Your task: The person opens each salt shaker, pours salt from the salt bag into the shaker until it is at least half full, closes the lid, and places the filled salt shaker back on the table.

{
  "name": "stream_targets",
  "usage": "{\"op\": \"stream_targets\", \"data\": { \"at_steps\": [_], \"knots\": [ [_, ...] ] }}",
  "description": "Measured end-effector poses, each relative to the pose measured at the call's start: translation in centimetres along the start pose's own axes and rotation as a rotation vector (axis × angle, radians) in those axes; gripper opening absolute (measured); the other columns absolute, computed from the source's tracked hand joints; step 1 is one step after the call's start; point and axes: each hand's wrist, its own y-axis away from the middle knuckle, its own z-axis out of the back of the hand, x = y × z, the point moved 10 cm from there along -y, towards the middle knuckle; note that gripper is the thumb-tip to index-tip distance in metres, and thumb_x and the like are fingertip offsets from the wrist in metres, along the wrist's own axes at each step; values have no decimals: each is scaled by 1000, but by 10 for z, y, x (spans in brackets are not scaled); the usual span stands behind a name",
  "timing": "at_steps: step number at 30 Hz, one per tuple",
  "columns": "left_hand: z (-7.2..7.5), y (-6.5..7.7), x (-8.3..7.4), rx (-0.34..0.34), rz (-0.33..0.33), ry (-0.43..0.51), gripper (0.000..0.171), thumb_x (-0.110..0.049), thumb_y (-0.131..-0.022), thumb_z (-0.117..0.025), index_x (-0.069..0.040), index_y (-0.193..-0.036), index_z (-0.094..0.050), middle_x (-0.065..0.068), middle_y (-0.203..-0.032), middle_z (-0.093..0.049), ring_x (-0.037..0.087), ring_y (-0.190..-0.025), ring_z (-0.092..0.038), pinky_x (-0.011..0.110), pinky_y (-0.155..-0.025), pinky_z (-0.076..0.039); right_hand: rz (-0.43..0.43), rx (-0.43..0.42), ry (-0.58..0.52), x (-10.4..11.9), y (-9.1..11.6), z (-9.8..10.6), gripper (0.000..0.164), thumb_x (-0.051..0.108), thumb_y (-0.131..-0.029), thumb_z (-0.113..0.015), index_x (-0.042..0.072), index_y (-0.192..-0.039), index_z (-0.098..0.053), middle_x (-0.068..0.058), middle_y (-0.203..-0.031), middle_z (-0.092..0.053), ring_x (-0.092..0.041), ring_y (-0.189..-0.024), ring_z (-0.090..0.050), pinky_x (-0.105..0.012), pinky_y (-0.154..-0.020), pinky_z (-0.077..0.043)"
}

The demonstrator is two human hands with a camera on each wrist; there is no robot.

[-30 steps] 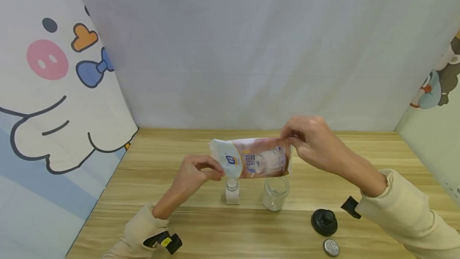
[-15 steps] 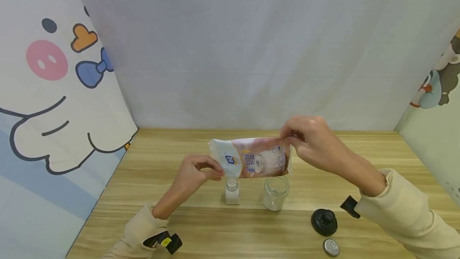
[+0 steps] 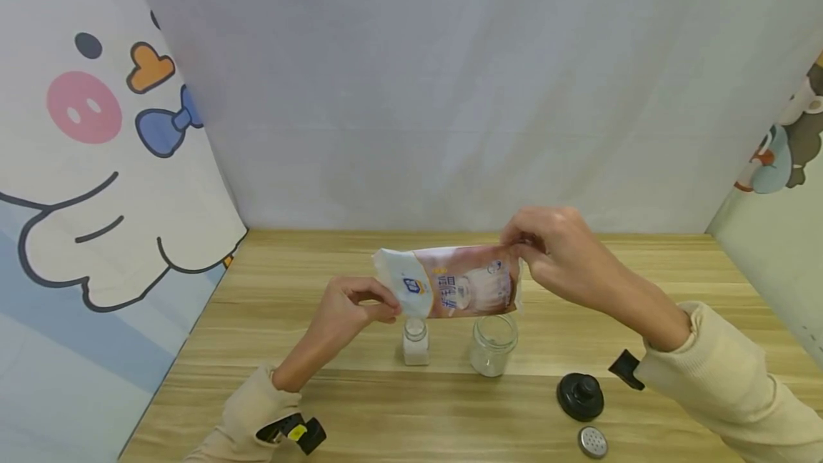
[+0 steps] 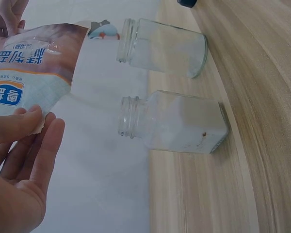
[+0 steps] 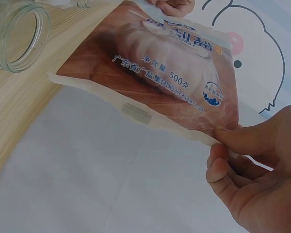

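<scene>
Both hands hold a bag of salt [image 3: 459,284] sideways in the air, its brown and pale blue printed face toward the head camera. My left hand [image 3: 350,309] pinches the pale blue end at its lower corner. At the brown end, my right hand [image 3: 559,256] pinches the upper corner between thumb and fingers. Below the bag stands a small square glass bottle [image 4: 184,121], open at the top, with white contents inside. To its right is a wider round glass jar [image 3: 491,349], also without a lid; part of its rim shows in the right wrist view.
On the wooden table [image 3: 386,420] at the front right lie a black lid [image 3: 581,397] with a knob and a small round metal cap [image 3: 592,442] with holes. A pale cloth backdrop [image 3: 450,91] rises behind the table, with cartoon-printed sheets at the sides.
</scene>
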Motion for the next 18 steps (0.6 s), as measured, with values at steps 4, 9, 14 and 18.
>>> {"op": "stream_targets", "data": {
  "at_steps": [4,9,14,18],
  "knots": [
    [0,0,0,1,-2,-8,4,6,-77,-72,5,-80,-70,17,-83,-68,28,-77,-68,38,-68,-59,7,-7,3,1,0,1,31,-21,-73,-56,7,-76,-68,3,-71,-61,-7,-57,-44,-21,-47,-39],
    [0,0,0,1,-2,-9,4,5,-76,-72,6,-80,-70,16,-83,-69,30,-77,-68,38,-68,-59,9,-9,7,1,0,1,32,-21,-73,-56,8,-77,-69,3,-71,-61,-7,-58,-44,-21,-48,-39],
    [0,1,-1,-2,5,-11,4,6,-76,-72,5,-80,-70,15,-84,-69,31,-77,-68,38,-69,-59,15,-12,9,2,0,2,32,-22,-73,-56,8,-77,-69,3,-71,-61,-6,-57,-43,-21,-48,-39],
    [0,1,-2,-5,10,-6,4,8,-76,-71,5,-79,-70,16,-84,-68,31,-77,-68,38,-69,-59,20,-13,6,2,0,2,32,-22,-73,-55,7,-77,-68,2,-71,-61,-6,-57,-43,-21,-47,-38]
  ]
}}
